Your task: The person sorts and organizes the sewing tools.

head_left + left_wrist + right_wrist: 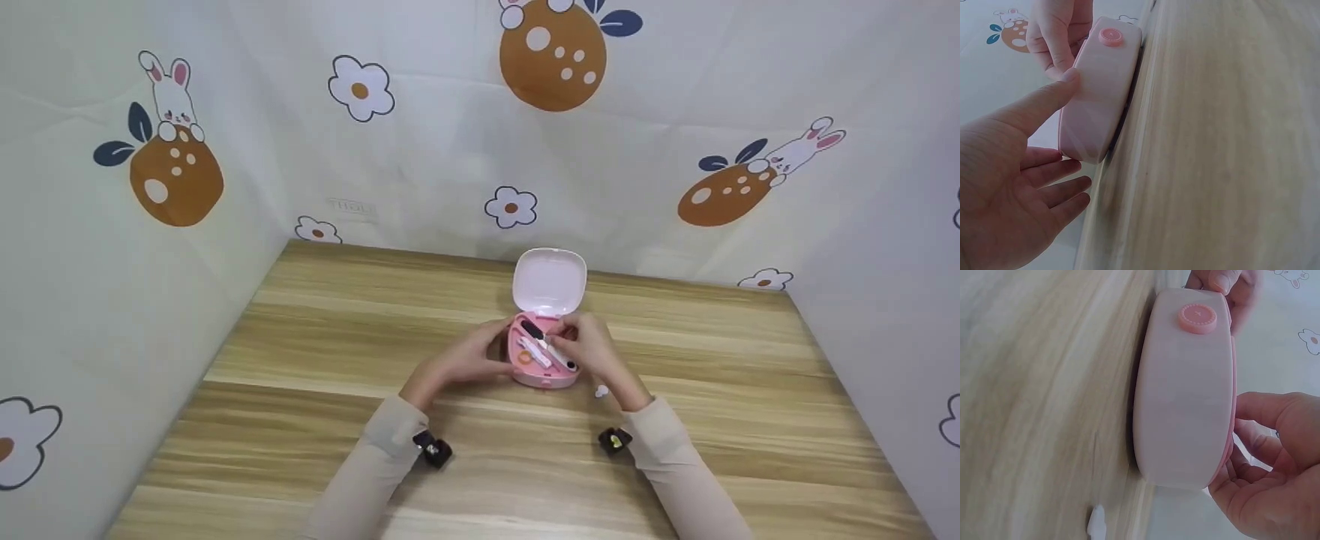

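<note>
A pink case (545,381) stands on the table with its pale lid (550,281) tipped open at the back. In its tray lie a long white tool with a black end (532,329), a slim white tool (535,352) and an orange ring (525,358). My left hand (471,354) grips the left side of the case, thumb at the front edge; some of its fingers hang loose in the left wrist view. My right hand (589,346) reaches over the right side. Its thumb and fingertips pinch at the black-ended tool; its fingers partly hide the grip.
A small white object (601,391) lies on the wooden table (337,337) right of the case. Patterned cloth walls (427,150) rise behind and at both sides. A round pink button (1198,318) sits on the case's front. Dark wrist cameras (433,448) hang below both sleeves.
</note>
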The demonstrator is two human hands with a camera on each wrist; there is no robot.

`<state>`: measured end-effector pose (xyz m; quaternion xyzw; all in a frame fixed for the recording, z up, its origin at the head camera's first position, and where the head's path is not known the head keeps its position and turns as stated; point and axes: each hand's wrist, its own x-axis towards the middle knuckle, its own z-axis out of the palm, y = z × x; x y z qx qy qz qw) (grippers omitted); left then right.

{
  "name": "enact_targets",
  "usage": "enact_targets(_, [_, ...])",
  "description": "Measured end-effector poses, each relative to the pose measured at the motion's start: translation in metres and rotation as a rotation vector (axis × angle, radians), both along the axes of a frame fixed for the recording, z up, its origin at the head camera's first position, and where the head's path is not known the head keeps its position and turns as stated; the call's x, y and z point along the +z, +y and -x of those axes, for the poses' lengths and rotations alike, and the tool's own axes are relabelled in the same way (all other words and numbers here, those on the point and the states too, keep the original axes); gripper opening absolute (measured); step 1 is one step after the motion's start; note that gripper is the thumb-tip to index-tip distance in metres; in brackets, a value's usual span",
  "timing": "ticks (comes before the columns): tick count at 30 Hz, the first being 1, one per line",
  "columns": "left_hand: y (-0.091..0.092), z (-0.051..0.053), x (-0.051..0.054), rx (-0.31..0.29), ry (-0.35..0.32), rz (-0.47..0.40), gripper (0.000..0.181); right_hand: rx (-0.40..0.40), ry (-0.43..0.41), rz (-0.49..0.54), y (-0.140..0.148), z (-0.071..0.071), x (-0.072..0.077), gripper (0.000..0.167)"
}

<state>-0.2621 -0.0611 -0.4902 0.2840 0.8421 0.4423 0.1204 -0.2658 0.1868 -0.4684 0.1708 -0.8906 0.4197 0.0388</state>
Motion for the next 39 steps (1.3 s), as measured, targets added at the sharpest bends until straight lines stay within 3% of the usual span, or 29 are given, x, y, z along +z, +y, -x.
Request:
enact_targets(12, [0.0,-0.001,0.002,0.0,0.0,0.011,0.092,0.024,0.004,0.023,0.003,-0.002,0.0,0.006])
enact_targets(26, [0.0,0.0,0.001,0.001,0.003,0.017,0.092,0.052,-0.054,0.109,0.013,-0.011,0.005,0.012])
enact_targets(39, [0.0,0.0,0.001,-0.009,0.023,0.002,0.093,0.069,-0.09,0.083,0.037,-0.022,0.013,0.017])
